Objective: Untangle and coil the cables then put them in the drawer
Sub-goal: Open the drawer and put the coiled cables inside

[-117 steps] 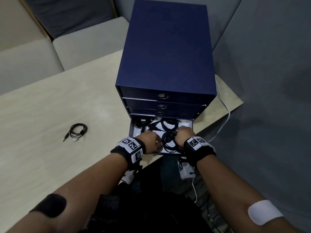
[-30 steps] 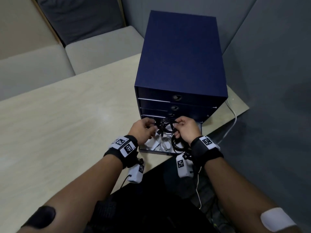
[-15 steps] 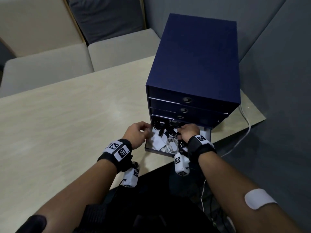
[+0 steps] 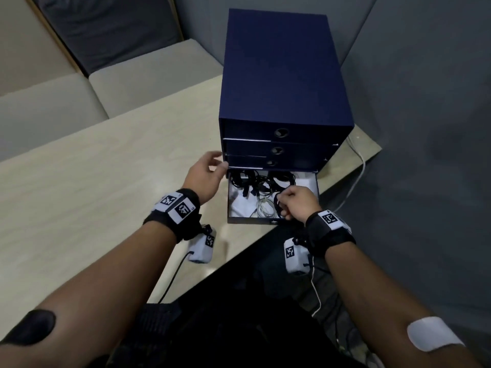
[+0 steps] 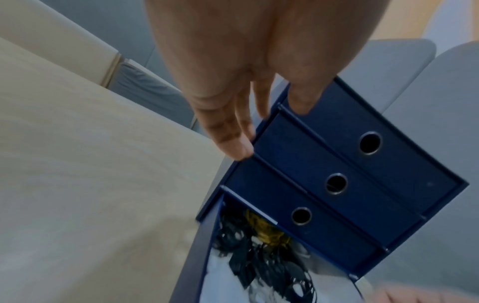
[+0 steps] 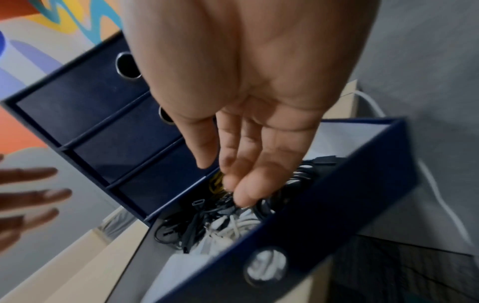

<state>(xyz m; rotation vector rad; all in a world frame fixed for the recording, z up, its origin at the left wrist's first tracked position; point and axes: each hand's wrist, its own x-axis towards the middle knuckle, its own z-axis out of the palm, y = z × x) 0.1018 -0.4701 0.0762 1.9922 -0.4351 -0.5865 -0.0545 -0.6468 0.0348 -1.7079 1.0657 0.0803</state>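
Note:
The blue drawer cabinet [image 4: 281,75] stands on the table with its bottom drawer [image 4: 252,221] pulled out. Inside lie tangled and coiled black cables [image 4: 255,181] [image 5: 259,264] [image 6: 181,229], a white cable [image 4: 264,208] [image 6: 228,229] and a bit of yellow cable [image 5: 261,225]. My left hand [image 4: 218,163] [image 5: 269,131] hovers empty at the cabinet's front left corner, fingers relaxed. My right hand [image 4: 283,205] [image 6: 225,180] hangs over the drawer's front right part, fingers loosely extended down onto the black cables, gripping nothing that I can see.
The three upper drawers [image 4: 276,150] are closed. A white cord [image 4: 358,166] runs off the table's right edge beside the cabinet. The pale wooden table [image 4: 93,181] stretches to the left. Beige seat cushions [image 4: 148,75] lie behind it, a grey partition [image 4: 425,128] to the right.
A second ago both hands held a black coil over the drawer; now it lies inside. The left hand has moved out to the cabinet's left corner, the right back toward the drawer front.

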